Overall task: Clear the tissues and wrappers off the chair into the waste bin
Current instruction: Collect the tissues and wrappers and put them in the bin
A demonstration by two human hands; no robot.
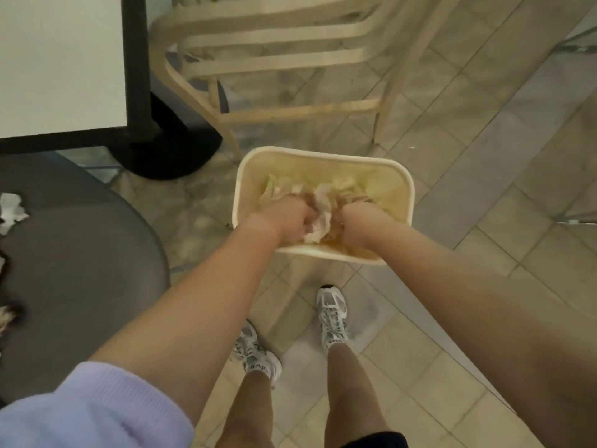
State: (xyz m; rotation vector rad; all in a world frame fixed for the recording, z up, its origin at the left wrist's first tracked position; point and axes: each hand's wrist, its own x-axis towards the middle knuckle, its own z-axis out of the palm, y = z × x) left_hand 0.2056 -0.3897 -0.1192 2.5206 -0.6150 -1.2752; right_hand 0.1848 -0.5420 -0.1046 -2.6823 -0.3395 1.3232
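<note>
Right now both hands sit low over the bin [407,189], inside its rim, so whatever drops lands in it and not on the floor [484,221]. The left hand [284,218] and right hand [357,221] are close together, each with fingers curled round a shared wad of tissues [318,215] bunched between them. Holding it with 2 hands looks like a way to keep a loose, crumpled load from shedding bits on the way over. More pale paper lies in the bin beneath, though blur hides what each piece is.

The bin stands on the floor just ahead of the person's shoes [332,313], near the grey chair [97,253] at the left, a short carry for each load. A crumpled tissue [11,210] still lies on that seat near the frame edge, with other scraps [6,315] lower down, so I judge the job partly done: release this wad, then go back for the rest.
</note>
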